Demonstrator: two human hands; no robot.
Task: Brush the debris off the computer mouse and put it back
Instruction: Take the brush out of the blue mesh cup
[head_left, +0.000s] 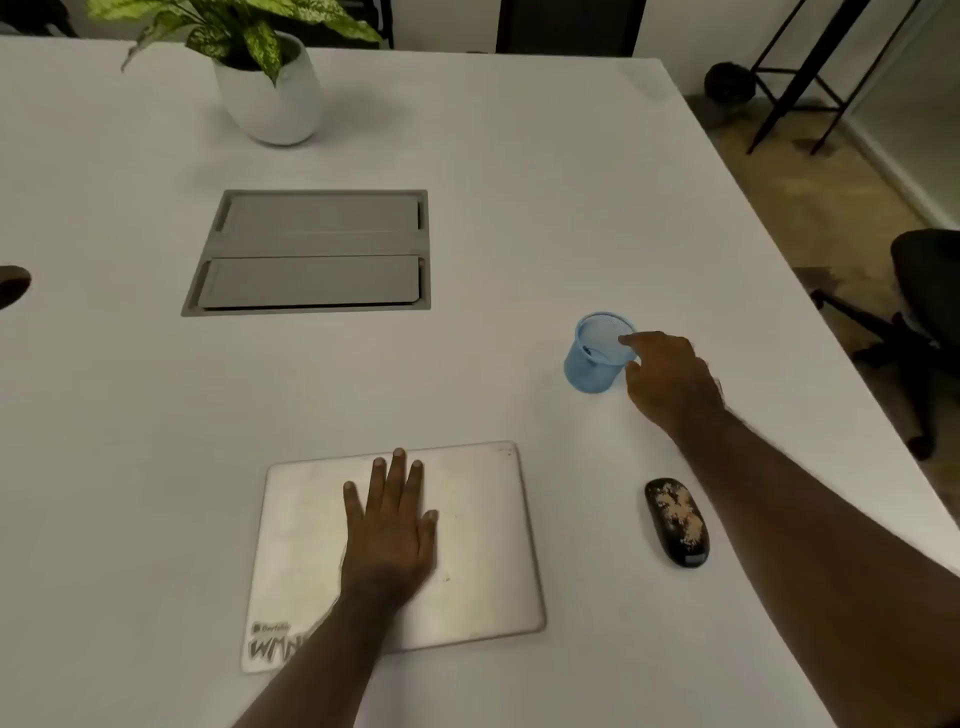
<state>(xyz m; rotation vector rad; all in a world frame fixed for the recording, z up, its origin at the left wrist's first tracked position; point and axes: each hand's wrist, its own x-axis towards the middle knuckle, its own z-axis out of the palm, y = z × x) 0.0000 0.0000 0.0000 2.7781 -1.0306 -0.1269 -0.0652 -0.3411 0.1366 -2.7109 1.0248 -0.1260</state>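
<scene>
A black computer mouse (677, 521) lies on the white table (519, 234) at the right, its top speckled with pale debris. My left hand (390, 519) lies flat, fingers straight, on a closed silver laptop (478, 545). My right hand (670, 379) reaches beyond the mouse to a blue mesh cup (597, 358). Its forefinger is at the cup's rim and the other fingers are loosely curled beside the cup's wall. Something small and dark lies inside the cup. The hand holds nothing that I can see.
A potted plant in a white pot (270, 98) stands at the back. A grey cable hatch (311, 253) is set into the table's middle. The table's right edge runs close by the mouse; a black chair (919, 322) stands on the floor beyond it.
</scene>
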